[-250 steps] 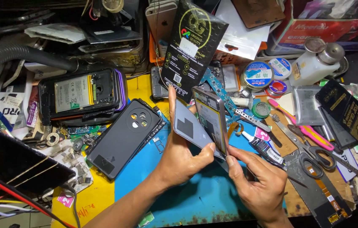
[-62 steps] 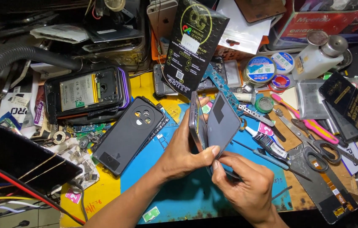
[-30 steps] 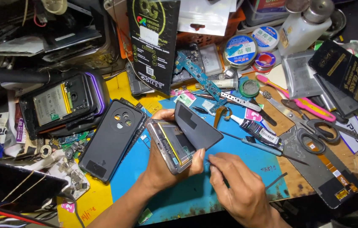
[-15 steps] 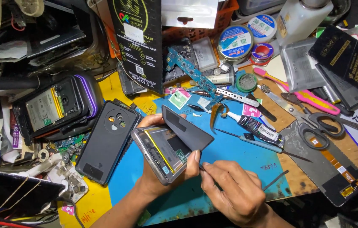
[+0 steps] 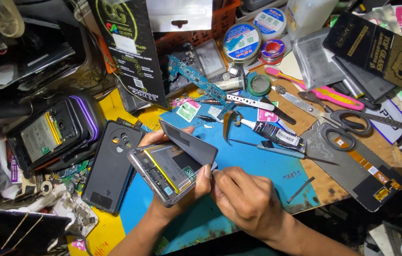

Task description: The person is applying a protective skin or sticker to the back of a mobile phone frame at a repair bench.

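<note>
Blue mat (image 5: 267, 166) is seen under the work, in the middle of the frame, and the bench around it is crowded. At the left of the opened phone (image 5: 165, 173) a dark back cover (image 5: 113, 170) with camera holes is laid, just beside it. Farther left another opened phone (image 5: 51, 135) with a purple edge is seen. At the upper middle a blue circuit board (image 5: 196, 83) and a round tin (image 5: 242, 42) are placed, and below them a small black glue tube (image 5: 272, 134). At the right, scissors (image 5: 333, 116) with black handles and a pink tool (image 5: 324, 92) are laid, well apart from the hands. A flat part with an orange ribbon cable (image 5: 362, 168) is seen at the lower right.

The opened phone is held a little left of the frame's centre, above the mat. Its long axis is directed from the upper left to the lower right, and its open inside is turned up. A dark grey panel (image 5: 189, 144) is lifted from its right edge and is tilted upward like a lid.

The phone is gripped by the left hand (image 5: 172, 189) from below, with the fingers closed around its body and the thumb pressed on the lower edge. The right hand (image 5: 250, 201) is curled, and its fingertips (image 5: 217, 175) are pinched together at the lower corner of the panel; what is held between them cannot be told.
</note>
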